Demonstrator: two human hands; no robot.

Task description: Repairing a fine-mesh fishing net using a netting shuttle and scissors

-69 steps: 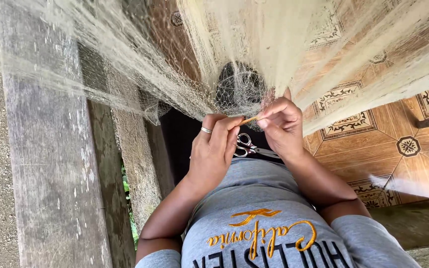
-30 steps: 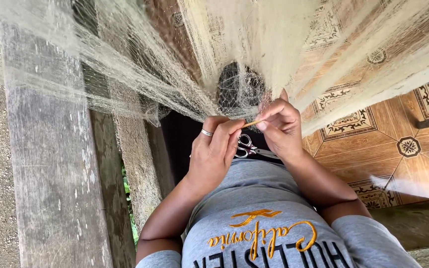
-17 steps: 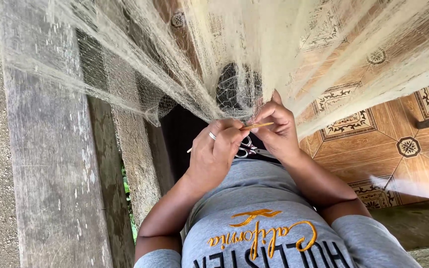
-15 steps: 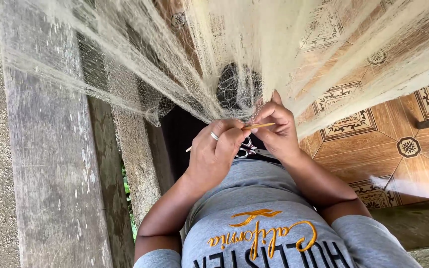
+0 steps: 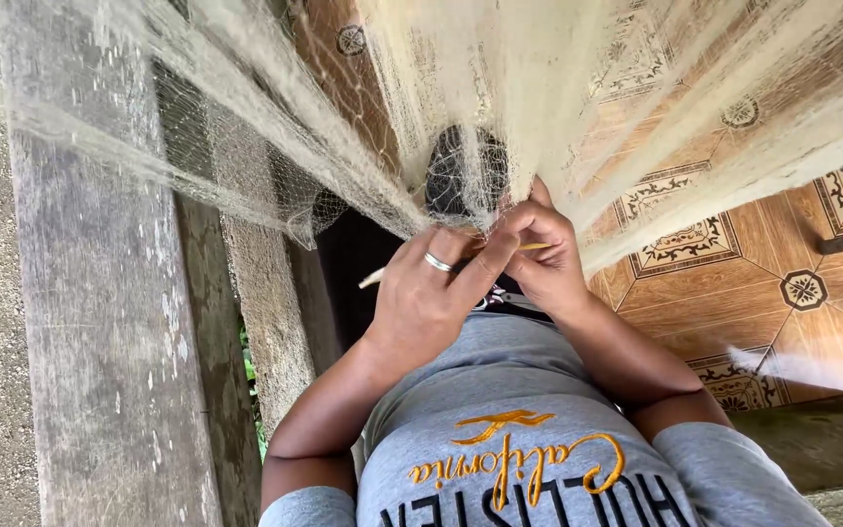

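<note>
- Netting point(image 5: 363, 117), pale and fine, is hanging ahead of the person, bunching at the hands.
- Left hand point(image 5: 431, 298) is pinching mesh, fingers closed.
- Right hand point(image 5: 543, 259) is gripping a thin yellow needle point(image 5: 529, 247).
- Mesh is looking light, limp, snag-prone; gathered strands are offering the surest hold.

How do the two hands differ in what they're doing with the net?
The left hand wears a silver ring; the right hand shows none. A thin pale stick pokes out beyond the left hand, while the right hand pinches its yellowish end by the net. The left hand lies lower, the right higher. Both meet, fingers curled, at the mesh.
</note>
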